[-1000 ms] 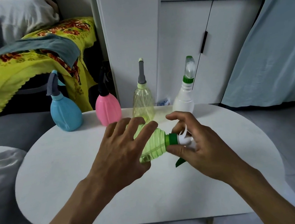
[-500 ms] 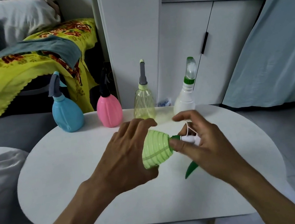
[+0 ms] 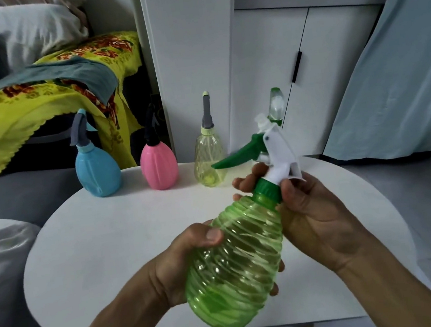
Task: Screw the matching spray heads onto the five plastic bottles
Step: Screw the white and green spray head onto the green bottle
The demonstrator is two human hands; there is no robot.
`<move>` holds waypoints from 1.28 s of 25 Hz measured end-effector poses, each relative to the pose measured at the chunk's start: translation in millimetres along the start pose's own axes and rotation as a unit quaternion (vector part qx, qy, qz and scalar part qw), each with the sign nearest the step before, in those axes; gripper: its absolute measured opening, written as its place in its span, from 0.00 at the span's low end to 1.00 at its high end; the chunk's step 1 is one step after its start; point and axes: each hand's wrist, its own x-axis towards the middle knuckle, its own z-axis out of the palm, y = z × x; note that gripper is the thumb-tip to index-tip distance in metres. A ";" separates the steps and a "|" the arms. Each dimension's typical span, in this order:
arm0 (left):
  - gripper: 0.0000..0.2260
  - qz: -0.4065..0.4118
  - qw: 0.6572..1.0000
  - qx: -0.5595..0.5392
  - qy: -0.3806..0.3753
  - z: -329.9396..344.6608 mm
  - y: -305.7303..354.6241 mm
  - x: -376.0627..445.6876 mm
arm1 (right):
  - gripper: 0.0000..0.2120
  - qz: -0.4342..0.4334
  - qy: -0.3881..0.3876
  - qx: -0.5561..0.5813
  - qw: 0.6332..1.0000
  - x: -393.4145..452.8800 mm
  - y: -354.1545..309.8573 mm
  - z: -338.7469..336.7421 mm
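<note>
Now the left hand (image 3: 186, 264) grips the green bottle (image 3: 235, 264) while the right hand (image 3: 313, 214) pinches its spray head (image 3: 275, 153).

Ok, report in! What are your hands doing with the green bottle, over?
Left hand grips green bottle body. Right hand pinches its green collar under the spray head. Nothing blocking.

held bottle (image 3: 235, 264): you see clear green, ribbed in rings
its collar (image 3: 266, 190): solid green
its spray head (image 3: 279, 152): white, with a green trigger (image 3: 237, 155)
blue bottle (image 3: 98, 172): light blue, grey head
pink bottle (image 3: 158, 166): pink, black head
yellow bottle (image 3: 208, 161): clear pale yellow, grey nozzle
bench (image 3: 105, 244): you have plain white
blanket (image 3: 13, 114): yellow-green with red flowers
curtain (image 3: 399, 81): pale blue
cabinet (image 3: 333, 67): white, black handle
</note>
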 end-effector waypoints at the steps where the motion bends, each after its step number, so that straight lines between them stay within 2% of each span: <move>1: 0.20 0.022 1.000 -0.001 -0.011 -1.6 -0.9 -0.5 | 0.14 -0.010 0.017 -0.022 1.000 1.4 -1.8 1.3; 2: 0.22 0.041 0.999 0.027 -0.003 -2.1 -0.4 -1.0 | 0.14 -0.021 0.032 -0.038 0.999 2.4 -3.3 2.8; 4: 0.21 0.080 0.990 0.104 0.048 -4.2 -0.2 3.5 | 0.13 -0.044 0.059 -0.053 0.996 3.5 -4.1 4.2; 6: 0.20 0.100 0.977 0.141 0.124 -3.5 8.0 6.8 | 0.13 -0.073 0.113 -0.076 0.988 4.7 -5.2 3.0; 8: 0.30 0.125 0.946 0.216 0.208 -6.5 12.3 7.7 | 0.10 -0.110 0.195 -0.102 0.969 6.6 -8.0 -0.6; 9: 0.35 0.129 0.918 0.288 0.239 -7.3 11.4 6.8 | 0.10 -0.116 0.215 -0.098 0.965 7.4 -9.8 -1.8; 10: 0.37 0.126 0.898 0.347 0.239 -4.5 10.0 6.9 | 0.10 -0.109 0.206 -0.089 0.968 7.4 -11.4 -2.5; 11: 0.35 0.120 0.897 0.370 0.211 -2.2 6.8 9.3 | 0.11 -0.089 0.174 -0.075 0.978 6.2 -12.6 -3.4; 13: 0.27 0.082 0.945 0.294 0.116 -1.9 0.8 10.9 | 0.17 -0.037 0.102 -0.043 0.993 3.2 -14.3 -3.3; 15: 0.24 0.053 0.978 0.193 0.059 -3.1 1.7 7.9 | 0.19 -0.016 0.065 -0.029 0.997 1.7 -14.1 -2.0; 17: 0.22 0.054 0.983 0.156 0.080 -6.0 0.5 8.5 | 0.14 -0.030 0.080 -0.026 0.996 3.1 -11.5 1.5; 21: 0.23 0.100 0.967 0.195 0.127 -4.8 -6.4 14.8 | 0.07 -0.072 0.127 -0.058 0.988 6.3 -9.9 10.7; 26: 0.22 0.122 0.951 0.248 0.140 -1.9 -4.1 16.2 | 0.08 -0.079 0.153 -0.140 0.975 5.8 -13.7 10.8; 32: 0.30 0.140 0.938 0.262 0.178 -2.0 -7.6 24.5 | 0.08 -0.105 0.181 -0.178 0.961 5.4 -13.0 3.5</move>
